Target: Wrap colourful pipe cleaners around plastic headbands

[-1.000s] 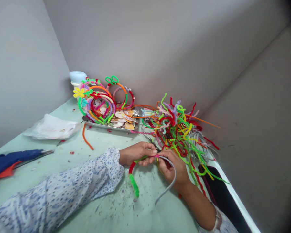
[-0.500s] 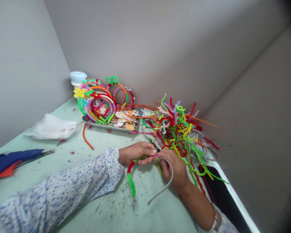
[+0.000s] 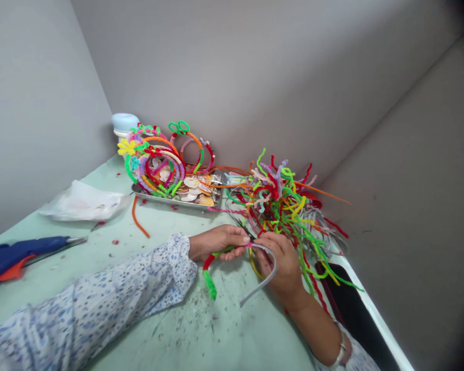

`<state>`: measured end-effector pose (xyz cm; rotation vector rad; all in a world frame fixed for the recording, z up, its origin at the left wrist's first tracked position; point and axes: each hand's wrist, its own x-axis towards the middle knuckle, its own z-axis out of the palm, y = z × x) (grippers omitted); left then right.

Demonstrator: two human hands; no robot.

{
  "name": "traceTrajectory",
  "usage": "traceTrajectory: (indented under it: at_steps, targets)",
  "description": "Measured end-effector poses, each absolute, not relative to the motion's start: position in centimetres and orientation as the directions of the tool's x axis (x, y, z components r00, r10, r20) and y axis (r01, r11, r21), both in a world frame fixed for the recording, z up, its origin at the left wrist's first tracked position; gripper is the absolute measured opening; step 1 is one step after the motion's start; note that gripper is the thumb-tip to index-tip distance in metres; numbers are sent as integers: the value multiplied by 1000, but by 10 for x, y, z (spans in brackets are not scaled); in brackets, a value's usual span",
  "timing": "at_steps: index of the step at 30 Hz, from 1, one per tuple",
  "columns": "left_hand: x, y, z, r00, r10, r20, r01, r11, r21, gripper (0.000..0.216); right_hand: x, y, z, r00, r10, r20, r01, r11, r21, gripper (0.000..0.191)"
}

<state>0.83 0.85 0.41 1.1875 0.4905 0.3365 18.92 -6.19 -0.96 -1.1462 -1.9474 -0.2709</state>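
Observation:
A grey headband (image 3: 270,275) arches between my hands, its far part wrapped in fuzzy green and red pipe cleaner with a bright green end (image 3: 209,285). My left hand (image 3: 230,242) pinches it where the wrapping meets the bare grey band, beside a small pink wrap (image 3: 249,245). My right hand (image 3: 280,265) is closed close to that pink spot, fingers curled; what they grip is hidden. Below the pink wrap, a yellow strand (image 3: 254,266) curves toward my right palm. A dark, thin-tipped object (image 3: 247,232) shows just behind the fingertips; its kind is unclear.
Finished colourful headbands (image 3: 162,159) stand in a metal tray (image 3: 170,202) of shell-like pieces. A tangled pile of pipe cleaners (image 3: 282,206) lies at right, beside a black flat object (image 3: 355,314). At left are a blue glue gun (image 3: 27,252), a plastic bag (image 3: 85,202) and an orange stick (image 3: 138,219).
The headband has tilted slightly: its bare grey end and its green end both sit higher. Both hands stay nearly in place, the right one shifting a little.

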Motion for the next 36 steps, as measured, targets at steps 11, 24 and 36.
traceTrajectory:
  at_steps: [11, 24, 36]
  targets:
    - [11, 3, 2, 817, 554, -160, -54, 350, 935, 26, 190, -63, -16, -197, 692, 694, 776, 543, -321, 14]
    - [16, -2, -3, 789, 599, -136, -97, 341, 935, 29, 185, -64, -14, -133, 772, 622, 703, 516, -490, 13]
    - [18, -5, -2, 778, 614, -132, -93, 320, 943, 30, 184, -64, -12, -100, 765, 637, 695, 511, -505, 14]
